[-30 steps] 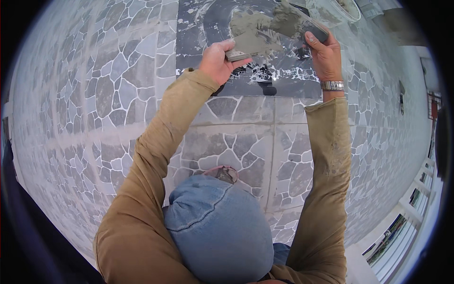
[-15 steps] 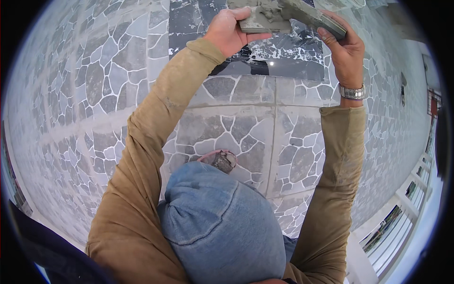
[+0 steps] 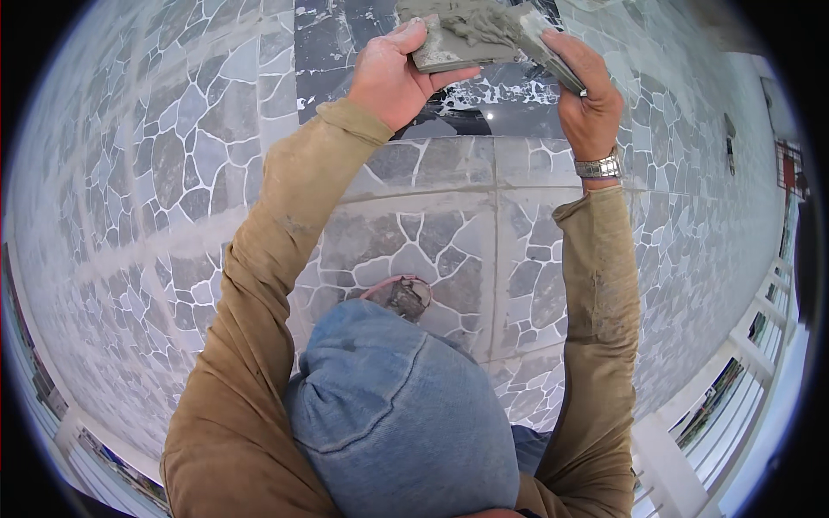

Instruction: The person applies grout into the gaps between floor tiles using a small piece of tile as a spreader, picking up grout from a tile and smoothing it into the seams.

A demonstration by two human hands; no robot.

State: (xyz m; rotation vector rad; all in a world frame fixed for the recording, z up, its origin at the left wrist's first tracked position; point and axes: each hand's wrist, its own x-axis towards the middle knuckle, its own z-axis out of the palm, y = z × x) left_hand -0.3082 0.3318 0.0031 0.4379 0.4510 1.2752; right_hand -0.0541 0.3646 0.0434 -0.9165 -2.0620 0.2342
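My left hand (image 3: 393, 73) is closed on a flat mortar-coated tile (image 3: 459, 62), thumb on top and fingers underneath. Thick wet grey mortar (image 3: 471, 24) lies across its upper face. A flat, straight-edged piece (image 3: 553, 62), smeared with mortar, is gripped in my right hand (image 3: 591, 82); whether it is a trowel or another tile I cannot tell. Its left end meets the mortar on the tile. Both hands are above a dark glossy sheet (image 3: 527, 123) flecked with white. The far ends of the held things run toward the top rim of the picture.
Grey stone-patterned flooring (image 3: 363, 237) with white joints spreads around me. My denim-covered knee (image 3: 397, 388) fills the lower middle, and a pink-rimmed grey shoe tip (image 3: 406, 295) shows beyond it. A small dark object (image 3: 730, 142) lies at the right. White railings (image 3: 747, 358) stand lower right.
My right hand has moved left and slightly down, bringing its flat piece farther over the tile. My left hand and the tile have shifted a little left and down.
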